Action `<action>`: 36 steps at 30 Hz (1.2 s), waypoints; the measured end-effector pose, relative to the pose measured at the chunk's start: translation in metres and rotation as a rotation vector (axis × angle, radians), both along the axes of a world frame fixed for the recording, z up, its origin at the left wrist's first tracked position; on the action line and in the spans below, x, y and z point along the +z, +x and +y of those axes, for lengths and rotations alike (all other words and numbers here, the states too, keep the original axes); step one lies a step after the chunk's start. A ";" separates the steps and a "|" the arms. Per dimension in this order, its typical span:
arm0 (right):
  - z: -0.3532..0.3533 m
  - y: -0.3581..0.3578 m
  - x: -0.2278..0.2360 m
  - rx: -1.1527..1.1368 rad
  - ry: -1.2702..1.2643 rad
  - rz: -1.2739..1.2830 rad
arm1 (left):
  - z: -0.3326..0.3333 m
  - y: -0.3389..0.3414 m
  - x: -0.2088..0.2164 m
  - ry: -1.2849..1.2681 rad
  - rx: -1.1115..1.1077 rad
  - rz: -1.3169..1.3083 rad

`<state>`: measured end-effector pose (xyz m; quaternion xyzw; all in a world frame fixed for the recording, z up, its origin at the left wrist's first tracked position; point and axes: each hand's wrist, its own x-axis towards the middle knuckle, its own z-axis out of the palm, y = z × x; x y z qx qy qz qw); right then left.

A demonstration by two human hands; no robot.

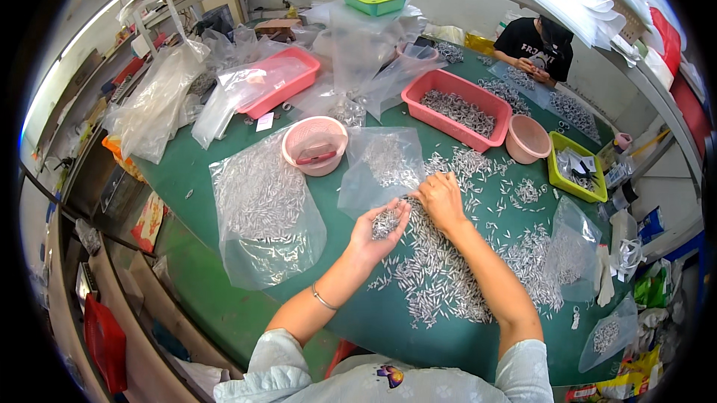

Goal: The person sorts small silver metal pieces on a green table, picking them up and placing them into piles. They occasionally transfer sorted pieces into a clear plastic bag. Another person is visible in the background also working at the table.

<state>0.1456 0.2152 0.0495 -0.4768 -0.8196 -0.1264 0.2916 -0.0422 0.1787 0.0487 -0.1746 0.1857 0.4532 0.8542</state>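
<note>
My left hand point(371, 237) is cupped, palm up, around a small heap of silver metal parts point(385, 224). Just beside its fingertips, my right hand point(441, 199) has its thumb and fingers pinched together; whatever they hold is too small to make out. Under and around both hands spreads a loose pile of slim, pointed silver metal pieces point(441, 283) on the green tabletop point(358, 321). Beyond the left hand lies a clear plastic bag point(358, 197) with more such pieces. A larger clear bag point(261, 201) full of them rests farther left.
A pink tub point(315, 165) stands between the bags. Behind the pile are a pink tray point(414, 97) of metal rings, a pink bucket point(527, 141) and a yellow-green basket point(602, 192). Across the table a person point(534, 48) handles small parts. Shelves point(142, 321) line the left side.
</note>
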 end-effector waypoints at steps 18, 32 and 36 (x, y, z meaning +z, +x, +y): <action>0.004 -0.019 0.016 0.140 -0.424 0.053 | -0.025 -0.027 -0.019 -0.023 -0.021 -0.044; 0.001 -0.051 -0.010 0.180 -0.044 0.050 | -0.042 -0.036 -0.019 0.009 0.036 0.054; 0.004 -0.049 -0.005 0.170 -0.227 0.247 | -0.042 -0.033 -0.018 0.024 0.028 0.017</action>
